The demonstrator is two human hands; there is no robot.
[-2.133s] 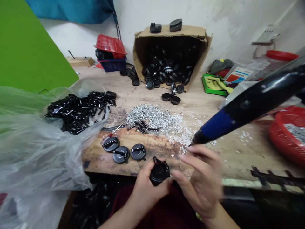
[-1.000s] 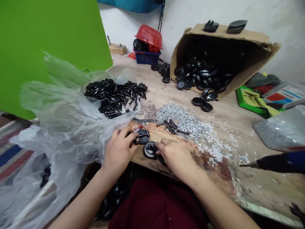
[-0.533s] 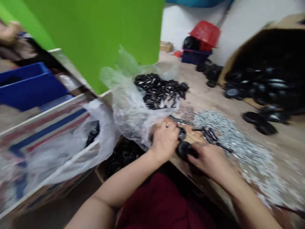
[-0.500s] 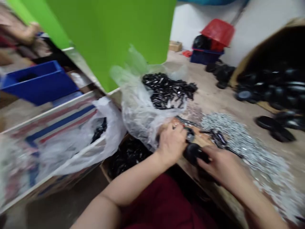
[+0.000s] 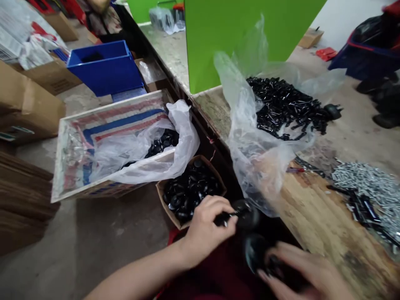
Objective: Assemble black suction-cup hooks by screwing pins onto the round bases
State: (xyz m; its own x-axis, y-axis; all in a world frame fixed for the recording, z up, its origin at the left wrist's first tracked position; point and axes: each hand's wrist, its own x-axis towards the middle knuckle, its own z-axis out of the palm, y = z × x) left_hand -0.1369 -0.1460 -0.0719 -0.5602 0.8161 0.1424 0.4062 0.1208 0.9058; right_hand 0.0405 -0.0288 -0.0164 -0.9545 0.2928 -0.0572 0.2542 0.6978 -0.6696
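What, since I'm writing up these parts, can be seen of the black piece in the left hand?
The black piece looks like plastic: a round disc with a slim, glossy stem that catches the light. The left hand pinches it at the stem, between thumb and fingers, and the disc juts out toward the bench. It appears beside the bench edge, not on the bench top. Blur hides finer detail; whether anything else touches it cannot be told.

Dark maroon garment (image 5: 215,273), plain where I can see it. Left forearm (image 5: 146,266) bare; left hand (image 5: 211,223) and right hand (image 5: 308,268) bare too.
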